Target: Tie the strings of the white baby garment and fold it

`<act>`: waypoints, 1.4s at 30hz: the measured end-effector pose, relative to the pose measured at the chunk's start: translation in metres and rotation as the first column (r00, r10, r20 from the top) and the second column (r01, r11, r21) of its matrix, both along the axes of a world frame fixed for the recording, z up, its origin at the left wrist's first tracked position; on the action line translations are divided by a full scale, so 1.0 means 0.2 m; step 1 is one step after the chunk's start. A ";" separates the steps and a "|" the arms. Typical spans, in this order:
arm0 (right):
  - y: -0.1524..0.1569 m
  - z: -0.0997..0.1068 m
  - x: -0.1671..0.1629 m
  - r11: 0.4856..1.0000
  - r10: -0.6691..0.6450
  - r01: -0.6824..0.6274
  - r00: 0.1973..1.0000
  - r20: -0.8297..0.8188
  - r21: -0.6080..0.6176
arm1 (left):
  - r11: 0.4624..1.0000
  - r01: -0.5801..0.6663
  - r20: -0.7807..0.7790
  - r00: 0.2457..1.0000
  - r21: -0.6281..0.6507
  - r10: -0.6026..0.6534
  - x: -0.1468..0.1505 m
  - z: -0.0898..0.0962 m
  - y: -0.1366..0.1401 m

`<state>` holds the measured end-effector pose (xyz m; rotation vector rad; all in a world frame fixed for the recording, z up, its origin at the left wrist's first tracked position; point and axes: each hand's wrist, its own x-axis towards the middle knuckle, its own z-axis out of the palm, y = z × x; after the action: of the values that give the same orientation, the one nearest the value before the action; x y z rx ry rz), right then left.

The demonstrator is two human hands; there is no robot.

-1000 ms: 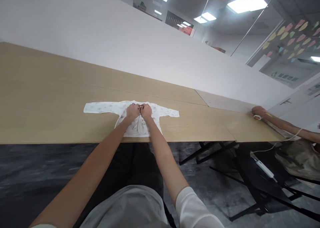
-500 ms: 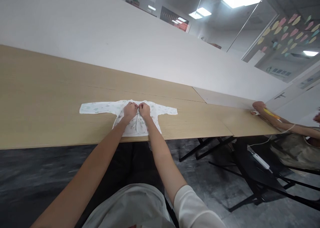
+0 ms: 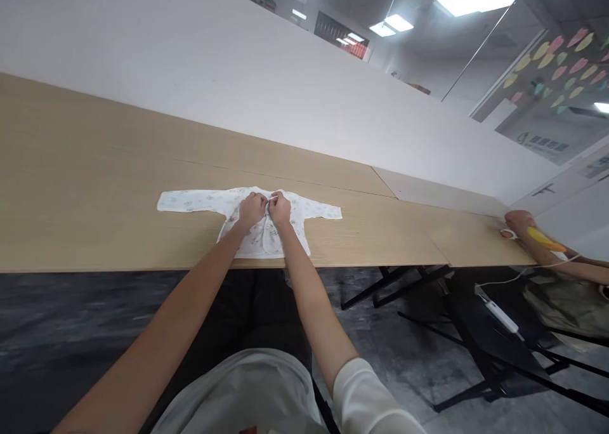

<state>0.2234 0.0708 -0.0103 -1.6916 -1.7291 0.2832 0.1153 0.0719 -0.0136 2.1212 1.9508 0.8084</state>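
A small white baby shirt (image 3: 197, 200) with a faint print lies spread on the table, its sleeves stretched out to both sides and its hem close to the front edge. At the upper middle of the shirt, just below the neckline, my left hand (image 3: 252, 209) pinches the fabric of the front opening. My right hand (image 3: 280, 208) is right beside it, fingers closed on the other side of the same opening. The fingertips almost meet, and a bit of white cloth shows between them. What exactly they pinch is too small to make out.
The long wooden table (image 3: 95, 167) runs along a white wall (image 3: 285, 98). To the far right, another person's arm (image 3: 547, 243) rests on the table, near something yellow. A black folding chair (image 3: 480, 332) with a white power strip (image 3: 499, 315) stands on the right.
My right fingers have shifted slightly at the neckline, and more white cloth now shows between the hands. The view has turned a little; the shirt lies as before.
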 end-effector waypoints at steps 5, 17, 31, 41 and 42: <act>-0.03 0.01 0.00 1.000 -0.011 0.011 1.000 0.012 -0.020 | 1.000 0.002 0.027 1.000 -0.005 -0.002 0.00 0.01 -0.01; -0.03 0.02 0.01 0.999 -0.019 0.020 1.000 0.010 -0.047 | 0.999 0.026 0.018 1.000 -0.023 -0.026 -0.01 0.01 -0.01; 0.00 0.01 0.03 0.998 -0.043 0.029 0.971 -0.234 -0.064 | 0.978 0.207 0.112 0.973 -0.027 -0.203 -0.10 0.02 -0.01; -0.14 0.07 0.06 0.996 -0.006 -0.003 0.996 -0.091 -0.094 | 0.971 0.228 -0.051 0.971 -0.070 -0.232 -0.12 0.05 -0.10; -0.16 0.07 0.06 0.993 0.021 -0.028 0.998 -0.065 -0.114 | 0.971 0.235 -0.033 0.971 -0.049 -0.236 -0.13 0.04 -0.11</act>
<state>0.2353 0.0393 0.0031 -1.7247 -1.7168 0.4512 0.0902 0.0506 -0.0057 2.2997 1.6725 0.6771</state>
